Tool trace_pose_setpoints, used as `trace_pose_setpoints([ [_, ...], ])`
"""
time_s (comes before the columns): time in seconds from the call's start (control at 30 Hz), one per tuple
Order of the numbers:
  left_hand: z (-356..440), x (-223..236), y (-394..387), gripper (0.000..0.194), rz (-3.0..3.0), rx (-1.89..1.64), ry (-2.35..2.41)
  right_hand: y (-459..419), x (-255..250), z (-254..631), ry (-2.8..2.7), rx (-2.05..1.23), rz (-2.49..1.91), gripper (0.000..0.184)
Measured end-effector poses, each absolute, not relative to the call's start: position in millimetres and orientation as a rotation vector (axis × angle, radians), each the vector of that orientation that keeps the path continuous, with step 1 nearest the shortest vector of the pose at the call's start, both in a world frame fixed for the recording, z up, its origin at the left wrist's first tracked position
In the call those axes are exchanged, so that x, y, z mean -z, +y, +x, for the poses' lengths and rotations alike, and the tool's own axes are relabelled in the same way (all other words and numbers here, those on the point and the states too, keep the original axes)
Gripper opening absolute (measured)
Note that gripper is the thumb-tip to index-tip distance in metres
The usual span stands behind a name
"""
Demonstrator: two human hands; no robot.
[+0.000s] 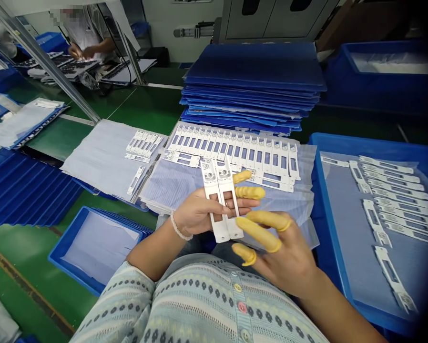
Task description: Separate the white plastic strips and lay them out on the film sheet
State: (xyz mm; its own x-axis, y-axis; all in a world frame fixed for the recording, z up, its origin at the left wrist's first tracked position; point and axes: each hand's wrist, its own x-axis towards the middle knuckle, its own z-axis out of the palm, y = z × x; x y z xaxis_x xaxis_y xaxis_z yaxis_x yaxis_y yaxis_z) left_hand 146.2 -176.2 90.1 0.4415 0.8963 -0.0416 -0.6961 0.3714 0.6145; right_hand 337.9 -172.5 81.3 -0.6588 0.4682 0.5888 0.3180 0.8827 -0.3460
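Two white slotted plates (221, 202) lie side by side across my left hand (203, 209), with the thumb over them and the fingers behind. Each plate has a long rectangular window and a raised fitting at its far end. My right hand (278, 247) is just right of their near ends, thumb and fingers apart, with nothing held in it. Its fingertips wear yellow finger cots, one tip close to the plates' edge; whether it touches I cannot tell. Beyond my hands, a row of similar white plates (231, 147) lies on a sheet-covered stack.
On the right, a blue bin (331, 224) holds more white plates on a sheet. Blue boards (253, 69) are piled behind the row. Left are a paper-covered stack (96, 152) with several plates and a blue tray (62, 267). Another person (88, 33) works at the far left.
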Motion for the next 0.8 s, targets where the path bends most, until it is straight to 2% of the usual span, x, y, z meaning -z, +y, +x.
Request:
trace_pose_setpoints([
  [0.1,142.3,-79.5,-174.5,0.061,0.518,-1.066,0.455,-168.2,-78.5,329.4,-2.543,-0.241,-0.533,0.05],
  [0.27,129.2,-53.8,-176.7,0.066,0.452,-1.136,0.516,-158.9,-65.9,306.0,-2.758,-0.189,-0.472,0.033],
  [0.37,117.2,-40.0,-183.9,0.061,0.507,-1.205,0.611,-154.7,-59.9,285.8,-2.875,-0.186,-0.413,0.031],
  [0.5,89.3,-24.3,-199.2,0.044,0.787,-1.453,1.072,-149.2,-54.8,247.1,-2.984,-0.367,-0.431,0.034],
  [0.63,40.1,-2.0,-217.1,0.048,0.925,-1.705,1.595,-141.0,-49.7,193.5,-3.003,-0.528,-0.645,0.036],
  [0.8,-9.8,32.2,-233.8,0.056,1.071,-1.631,2.014,-140.6,-41.1,126.2,-3.081,-0.411,-0.828,0.033],
])
